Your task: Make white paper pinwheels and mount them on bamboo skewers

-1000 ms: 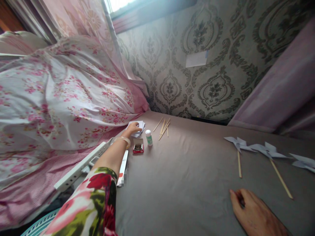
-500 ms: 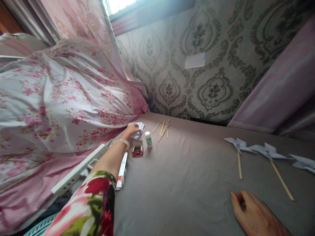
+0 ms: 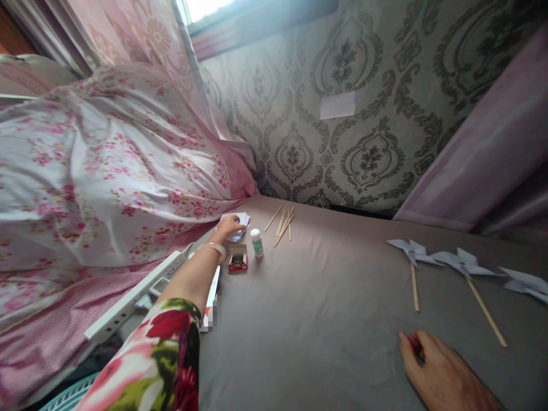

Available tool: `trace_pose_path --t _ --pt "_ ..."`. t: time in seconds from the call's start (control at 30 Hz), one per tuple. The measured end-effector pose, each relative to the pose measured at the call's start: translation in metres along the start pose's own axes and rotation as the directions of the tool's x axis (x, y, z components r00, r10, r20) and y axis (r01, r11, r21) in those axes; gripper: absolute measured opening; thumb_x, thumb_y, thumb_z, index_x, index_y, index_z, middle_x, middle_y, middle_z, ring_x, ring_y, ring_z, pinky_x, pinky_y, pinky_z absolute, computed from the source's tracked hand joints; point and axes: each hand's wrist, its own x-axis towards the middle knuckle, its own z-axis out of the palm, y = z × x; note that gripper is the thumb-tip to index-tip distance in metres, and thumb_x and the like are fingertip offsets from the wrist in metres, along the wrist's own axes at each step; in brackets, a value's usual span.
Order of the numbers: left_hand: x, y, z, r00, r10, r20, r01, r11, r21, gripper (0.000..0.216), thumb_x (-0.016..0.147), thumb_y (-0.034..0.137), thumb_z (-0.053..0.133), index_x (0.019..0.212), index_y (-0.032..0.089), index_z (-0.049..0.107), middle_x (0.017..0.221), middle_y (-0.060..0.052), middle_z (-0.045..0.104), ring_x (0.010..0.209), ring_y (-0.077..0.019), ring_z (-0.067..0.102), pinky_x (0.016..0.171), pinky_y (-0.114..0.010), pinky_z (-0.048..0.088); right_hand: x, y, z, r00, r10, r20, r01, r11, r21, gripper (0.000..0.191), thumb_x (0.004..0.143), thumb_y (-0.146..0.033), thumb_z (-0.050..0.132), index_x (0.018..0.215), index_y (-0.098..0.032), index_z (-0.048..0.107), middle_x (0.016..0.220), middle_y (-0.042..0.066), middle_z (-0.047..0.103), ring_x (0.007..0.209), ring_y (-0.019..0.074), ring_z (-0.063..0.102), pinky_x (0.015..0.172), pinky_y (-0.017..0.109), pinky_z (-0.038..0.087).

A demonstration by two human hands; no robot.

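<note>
At the far left of the table, my left hand (image 3: 231,225) is on a small stack of white paper squares (image 3: 243,220), its fingers bent and closed on the paper. The fingertips are partly hidden. A white glue bottle (image 3: 257,244) stands beside it, and a red open box (image 3: 238,261) of small metallic pieces sits just in front. My right hand (image 3: 436,365) rests on the table at the lower right, loosely curled with nothing visible in it. Closest to it are white paper pinwheels on wooden sticks, one (image 3: 411,252) and another (image 3: 464,264), with a third (image 3: 526,283) cut by the frame edge.
Several loose wooden sticks (image 3: 283,226) lie right of the bottle. A white packet (image 3: 209,308) lies under my left forearm. A white power strip (image 3: 132,297) runs along the table's left side by the floral bedding (image 3: 128,165). Patterned wallpaper (image 3: 295,154) rises behind the grey tabletop (image 3: 325,319).
The view has shifted very slightly. Both hands keep nearly the same place and pose, the left on the paper stack and the right on the table.
</note>
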Motion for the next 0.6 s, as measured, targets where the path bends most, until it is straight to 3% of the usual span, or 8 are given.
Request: trace_pose_path --t 0.6 --pt "0.004 -0.012 -0.008 0.994 0.112 0.013 -0.11 0.988 -0.11 0.037 0.065 0.042 0.07 0.088 0.014 0.076 0.086 -0.01 0.073 0.084 -0.0259 0.065 0.076 -0.032 0.047 0.0 0.003 0.004 0.999 0.002 0.032 -0.002 1.0 -0.013 0.03 0.09 -0.044 0.03 0.067 -0.028 0.04 0.063 0.003 0.059 0.061 0.0236 0.064 0.062 0.037 0.041"
